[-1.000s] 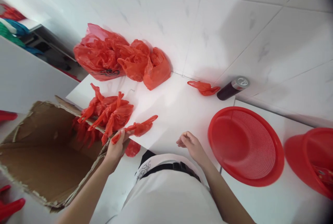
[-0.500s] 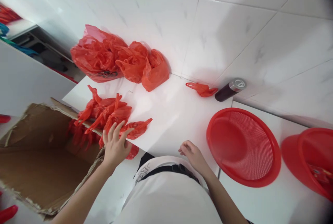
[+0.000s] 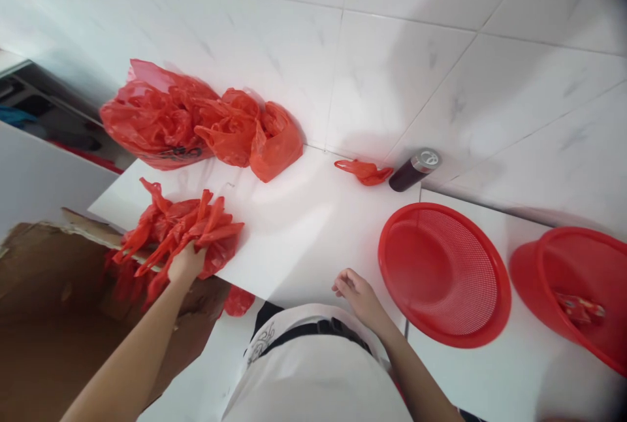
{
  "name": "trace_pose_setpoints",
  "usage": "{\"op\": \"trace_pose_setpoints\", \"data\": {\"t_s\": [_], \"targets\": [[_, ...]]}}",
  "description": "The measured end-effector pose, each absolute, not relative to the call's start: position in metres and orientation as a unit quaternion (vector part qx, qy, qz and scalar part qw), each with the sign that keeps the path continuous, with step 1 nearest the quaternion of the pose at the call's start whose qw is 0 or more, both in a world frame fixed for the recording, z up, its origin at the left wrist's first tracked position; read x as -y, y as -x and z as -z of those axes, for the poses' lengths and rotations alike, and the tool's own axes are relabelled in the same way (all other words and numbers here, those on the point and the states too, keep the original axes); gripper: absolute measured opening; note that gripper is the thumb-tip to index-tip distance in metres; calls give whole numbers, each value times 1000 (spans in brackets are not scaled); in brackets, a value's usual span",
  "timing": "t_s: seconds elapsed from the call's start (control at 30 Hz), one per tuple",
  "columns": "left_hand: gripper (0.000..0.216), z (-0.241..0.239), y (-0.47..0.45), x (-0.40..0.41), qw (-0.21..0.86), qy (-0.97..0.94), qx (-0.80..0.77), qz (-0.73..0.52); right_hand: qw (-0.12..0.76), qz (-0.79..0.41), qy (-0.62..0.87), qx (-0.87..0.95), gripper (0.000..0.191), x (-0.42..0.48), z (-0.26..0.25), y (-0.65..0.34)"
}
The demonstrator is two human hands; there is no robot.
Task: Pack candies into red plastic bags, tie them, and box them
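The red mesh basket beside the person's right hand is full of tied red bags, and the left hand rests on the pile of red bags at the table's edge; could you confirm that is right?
Not quite: the head view shows the red mesh basket empty. The left hand does rest on the pile of red bags at the edge of the table.

Just one view, worn on the head. Looking forward and down from up high, over the white table [image 3: 304, 232] to the tiled wall [image 3: 392, 49] on the far side. Close in: own shirt [image 3: 318, 376] at the near edge, left hand [image 3: 186, 264] gripping red bags [image 3: 196, 232] near left, red basket [image 3: 443, 275] out at the right.
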State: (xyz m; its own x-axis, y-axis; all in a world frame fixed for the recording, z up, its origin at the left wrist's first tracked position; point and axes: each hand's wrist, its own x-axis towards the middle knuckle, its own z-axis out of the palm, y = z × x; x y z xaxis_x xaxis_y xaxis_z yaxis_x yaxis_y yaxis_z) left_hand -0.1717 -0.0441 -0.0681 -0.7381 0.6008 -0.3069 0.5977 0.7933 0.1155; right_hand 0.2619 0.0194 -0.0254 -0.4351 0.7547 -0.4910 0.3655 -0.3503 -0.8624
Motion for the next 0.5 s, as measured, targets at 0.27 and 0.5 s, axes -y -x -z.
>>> {"op": "trace_pose_setpoints", "data": {"t_s": [0.27,0.5], "targets": [[54,38,134,7,69,-346,-929,-114,159,-633,515,555,22,-23,27,-258],[62,55,112,-107,205,-347,-848,-343,132,-616,532,566,18,-28,26,-253]]}}
